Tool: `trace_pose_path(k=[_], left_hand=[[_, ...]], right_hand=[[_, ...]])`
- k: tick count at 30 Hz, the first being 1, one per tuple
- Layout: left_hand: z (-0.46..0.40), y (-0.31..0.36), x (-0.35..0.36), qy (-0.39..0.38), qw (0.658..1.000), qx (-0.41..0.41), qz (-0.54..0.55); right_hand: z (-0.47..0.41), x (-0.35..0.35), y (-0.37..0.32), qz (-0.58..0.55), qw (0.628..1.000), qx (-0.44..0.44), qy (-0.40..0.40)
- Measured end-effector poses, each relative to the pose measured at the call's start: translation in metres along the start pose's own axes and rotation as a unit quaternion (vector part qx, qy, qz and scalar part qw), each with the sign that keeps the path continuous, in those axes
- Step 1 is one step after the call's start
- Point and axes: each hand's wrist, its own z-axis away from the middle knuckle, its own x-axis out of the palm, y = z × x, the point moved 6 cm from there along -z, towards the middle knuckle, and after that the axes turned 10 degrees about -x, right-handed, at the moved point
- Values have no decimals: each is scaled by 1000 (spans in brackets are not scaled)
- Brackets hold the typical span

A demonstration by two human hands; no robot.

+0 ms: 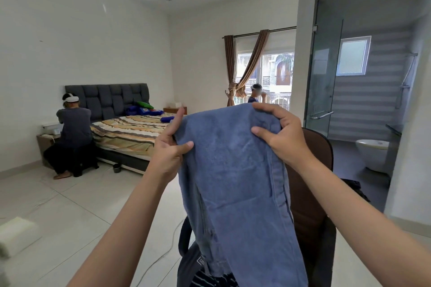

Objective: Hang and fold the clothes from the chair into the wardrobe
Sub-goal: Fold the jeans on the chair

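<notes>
You've got the blue garment (235,182) up off the brown chair (310,193), held by its top edge in front of you, so the step in hand looks like lifting one piece and spreading it for a fold or a hanger. Looks like denim trousers w/ a side seam, but can't be sure.

Your left hand (169,147) pinches the top-left corner, thumb on the front, fingers curled behind. Your right hand (278,131) grips the top-right corner, fingers clenched round bunched cloth. The hem hangs down to the chair seat, resting on or just above a dark striped piece (210,281) and a dark bag or strap (186,254) lying there; can't tell if it touches.

Next move, I'd judge: lift the cloth clear of the chair's pile, then turn to the wardrobe, which isn't in view. Keep both corners level so it doesn't twist.

Beyond the chair: bed (130,133), a seated person (72,137) at its far-left side, another (255,93) by the window.
</notes>
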Motion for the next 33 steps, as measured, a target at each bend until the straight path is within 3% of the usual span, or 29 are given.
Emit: trace_pose_path(k=[3,7,12,15,18,22,30,33], left_hand=[[-5,5,-6,66,997,0,-44],[-10,9,-4,91,994,4,-53],[-13,18,9,112,988,33,-101],[-19,25,13,97,988,56,-107],[-29,29,11,88,989,57,-102],[-36,32,6,76,986,67,-130],[-29,23,-2,13,968,68,-242],[-28,7,-13,31,982,21,-185]], right_hand=[[1,-2,0,2,1000,4,0],[6,-12,1,33,999,6,2],[14,-31,6,235,971,27,17],[19,-32,3,279,959,44,35],[16,-31,-1,260,965,18,28],[9,-29,-2,136,990,-11,39],[14,-19,16,103,990,13,96],[13,-13,21,97,991,20,93]])
